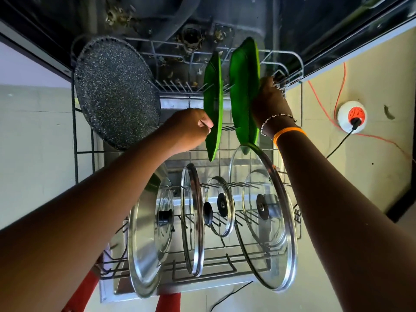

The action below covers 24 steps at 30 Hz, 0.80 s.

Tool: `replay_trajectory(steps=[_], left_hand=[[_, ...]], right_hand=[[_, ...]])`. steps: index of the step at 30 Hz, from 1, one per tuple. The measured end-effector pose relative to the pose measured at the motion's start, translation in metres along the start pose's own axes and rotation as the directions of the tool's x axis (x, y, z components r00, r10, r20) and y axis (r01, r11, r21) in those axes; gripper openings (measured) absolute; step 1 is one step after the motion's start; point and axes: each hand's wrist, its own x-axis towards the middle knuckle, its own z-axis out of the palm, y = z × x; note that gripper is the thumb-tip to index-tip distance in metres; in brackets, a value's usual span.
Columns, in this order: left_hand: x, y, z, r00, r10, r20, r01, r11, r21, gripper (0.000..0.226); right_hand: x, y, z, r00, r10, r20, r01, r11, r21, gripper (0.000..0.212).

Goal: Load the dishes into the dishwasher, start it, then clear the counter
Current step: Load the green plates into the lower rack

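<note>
Your right hand [269,102] hides its fingers behind the right green plate [244,91]. Both forearms run off the bottom edge, and the dishwasher tub [202,23] is too dim to make out.

head view, steeply down, close over rack [85,152]

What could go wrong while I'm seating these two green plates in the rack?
1. The right hand holds the right green plate, which leans on the big glass lid; letting go may tip it into the lid.
2. The left hand pinches the left plate, which stands tilted; unless it sits between tines it may topple.
3. Food debris in the tub could clog the drain.
</note>
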Motion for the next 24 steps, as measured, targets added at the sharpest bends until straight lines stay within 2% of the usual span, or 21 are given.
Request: replay_trajectory(steps=[5,10,13,15,18,21,24], left_hand=[[0.007,0.001,-0.003,1.0,-0.025,0.008,0.025,0.998,-0.05,0.024],[0.006,0.0,-0.003,0.999,-0.045,0.006,0.046,0.986,-0.162,0.026],[0.0,0.001,-0.006,0.999,-0.053,-0.009,0.051,0.983,-0.179,0.026],[-0.01,0.002,-0.01,0.998,-0.058,-0.005,0.056,0.971,-0.231,0.026],[-0.027,0.004,-0.02,0.997,-0.078,-0.03,0.064,0.943,-0.328,0.028],[-0.048,0.003,-0.035,0.987,-0.11,-0.116,0.052,0.907,-0.417,0.028],[-0.072,-0.005,-0.057,0.978,-0.103,-0.18,0.017,0.905,-0.426,0.029]], right_hand=[[0.003,-0.001,0.016,0.992,0.01,0.128,0.003,0.995,-0.102,0.033],[0.0,0.005,0.019,0.987,0.079,0.139,-0.091,0.993,0.08,0.039],[-0.009,0.007,0.014,0.996,0.032,0.082,-0.04,0.995,0.095,0.036],[-0.02,0.001,0.011,0.999,-0.023,-0.027,0.026,0.991,0.135,0.035],[-0.044,-0.019,0.006,0.987,-0.032,-0.16,0.071,0.966,0.247,0.037],[-0.073,-0.052,0.011,0.982,-0.014,-0.187,0.087,0.917,0.388,0.033],[-0.101,-0.093,0.022,0.987,-0.027,-0.157,0.107,0.841,0.53,0.027]])
